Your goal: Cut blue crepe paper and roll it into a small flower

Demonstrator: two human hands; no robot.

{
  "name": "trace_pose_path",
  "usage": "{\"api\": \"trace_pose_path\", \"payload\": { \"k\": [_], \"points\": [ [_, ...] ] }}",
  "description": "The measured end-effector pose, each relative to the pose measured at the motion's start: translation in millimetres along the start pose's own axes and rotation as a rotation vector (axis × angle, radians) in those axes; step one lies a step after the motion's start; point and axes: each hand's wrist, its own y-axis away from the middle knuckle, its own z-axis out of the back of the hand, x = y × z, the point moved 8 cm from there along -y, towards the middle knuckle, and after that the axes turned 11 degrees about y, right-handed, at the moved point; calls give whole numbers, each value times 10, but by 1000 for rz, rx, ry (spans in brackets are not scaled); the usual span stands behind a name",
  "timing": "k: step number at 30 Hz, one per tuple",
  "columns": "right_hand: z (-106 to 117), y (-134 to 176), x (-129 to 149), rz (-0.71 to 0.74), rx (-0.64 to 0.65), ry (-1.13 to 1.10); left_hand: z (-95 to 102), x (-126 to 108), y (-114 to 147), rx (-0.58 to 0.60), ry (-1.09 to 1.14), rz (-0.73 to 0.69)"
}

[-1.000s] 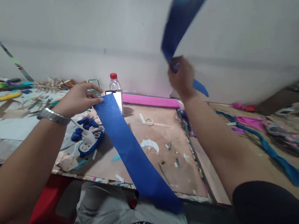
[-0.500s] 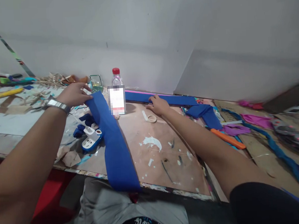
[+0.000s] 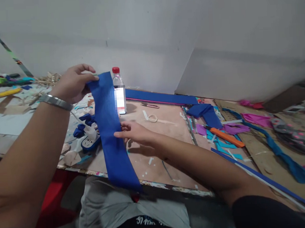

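Observation:
A wide blue strip (image 3: pixel 107 113), of cloth or crepe paper, hangs upright in front of me, its lower end curving over the table's front edge. Its top left corner is pinched between the thumb and fingers of my left hand (image 3: pixel 75 82), raised above the table. Partway down, my right hand (image 3: pixel 136 133) is at the strip's right edge, thumb across the front; the fingertips are partly hidden. Behind the strip lie a blue and white power strip (image 3: pixel 90 142) and some crumpled blue pieces (image 3: pixel 79 131).
A red-capped bottle (image 3: pixel 116 75) stands at the back. Along the wall runs a long blue strip (image 3: pixel 161 97), near scissors (image 3: pixel 152 105) and a tape ring (image 3: pixel 152 118). To the right are a folded blue piece (image 3: pixel 206 113), an orange cutter (image 3: pixel 227 137) and coloured scraps.
My left hand has lifted the top of the blue strip. My right hand has come from the back of the table, near the long strip, left and nearer to the held strip's edge.

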Motion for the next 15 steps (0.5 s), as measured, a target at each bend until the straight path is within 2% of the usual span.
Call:
{"api": "trace_pose_path", "payload": {
  "k": [1, 3, 4, 5, 9, 12, 15],
  "points": [
    [-85, 44, -23, -40, 24, -76, -37, -31, 17, 10, 32, 25],
    [-198, 156, -101, -155, 84, -261, 23, -102, 14, -60, 64, 10],
    [-226, 215, -110, -172, 117, -366, 94, -126, -3, -113, 55, -15],
    [-215, 267, -96, -154, 131, -457, 130, -115, -34, -106, 38, -16],
    [110, 427, -146, -118, -12, -595, 375, 62, -162, -162, -56, -21],
    [378, 541, -254, -180, -77, -533, 484, 267, -193, -145, -129, 5],
    [669, 672, -325, -190, -132, -393, 595, 394, -184, -114, -361, -28]
  ]
}}
